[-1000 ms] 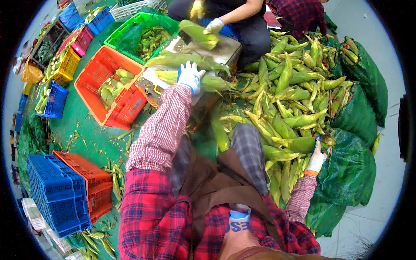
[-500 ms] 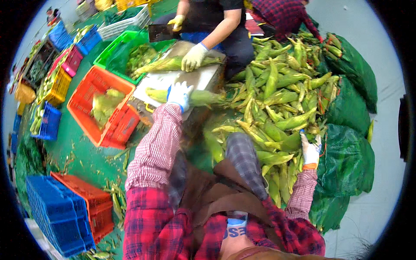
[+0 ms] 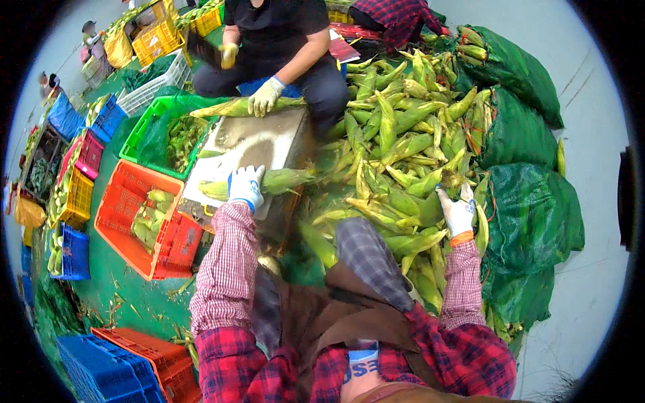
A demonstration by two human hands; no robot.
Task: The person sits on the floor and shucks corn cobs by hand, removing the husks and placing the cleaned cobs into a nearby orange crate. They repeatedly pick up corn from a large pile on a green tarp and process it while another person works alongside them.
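A gloved left hand of mine (image 3: 245,185) grips an unpeeled corn ear (image 3: 285,183) lying across a white board (image 3: 232,141) on a low block. Over at the heap of corn (image 3: 396,134), my gloved right hand (image 3: 457,211) has its fingers closed on a corn ear (image 3: 430,205), whose stalk end shows by my fingertips. A co-worker in dark clothes sits across the board, one gloved hand (image 3: 265,95) on another ear (image 3: 228,107) at its far edge; their other yellow-gloved hand (image 3: 228,55) is raised beside a dark blade (image 3: 201,43).
An orange crate (image 3: 111,215) and a green crate (image 3: 138,131) of corn stand left of the board, with more crates behind. Stacked blue (image 3: 101,366) and orange crates are at lower left. Green sacks (image 3: 527,208) line the heap's right. Another person in plaid (image 3: 390,17) bends at the back.
The view has shifted, showing more of the background. The co-worker's hand has laid an ear across the board's far side. My left hand and its ear sit nearer the board's close edge.
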